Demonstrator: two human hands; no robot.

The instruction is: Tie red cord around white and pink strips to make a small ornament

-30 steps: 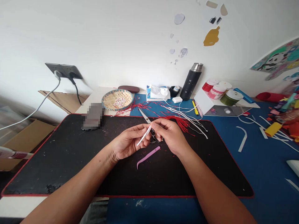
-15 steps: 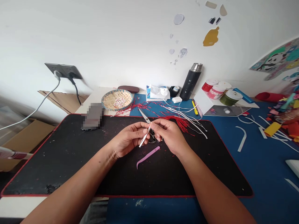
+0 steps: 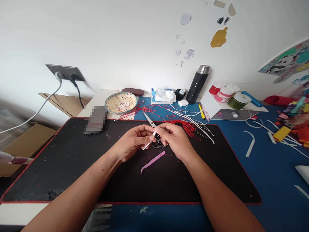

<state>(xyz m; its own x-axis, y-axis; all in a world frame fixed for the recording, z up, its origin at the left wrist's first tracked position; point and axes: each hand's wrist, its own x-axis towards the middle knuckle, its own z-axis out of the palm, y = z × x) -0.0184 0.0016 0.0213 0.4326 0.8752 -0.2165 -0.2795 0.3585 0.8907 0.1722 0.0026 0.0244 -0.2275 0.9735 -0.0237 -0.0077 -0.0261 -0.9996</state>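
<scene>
Pinching a thin white strip (image 3: 145,147) between thumb and fingers, the left hand (image 3: 134,141) angles inward toward the right hand (image 3: 177,139), whose thumb and curled fingers grip the strip's far end, over the black mat (image 3: 48,161).

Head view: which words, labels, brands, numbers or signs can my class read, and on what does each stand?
No text can be read.
White strip: no writing visible.
Pink jar: any print too small to read.
Tissue box: any print too blurred to read.
</scene>
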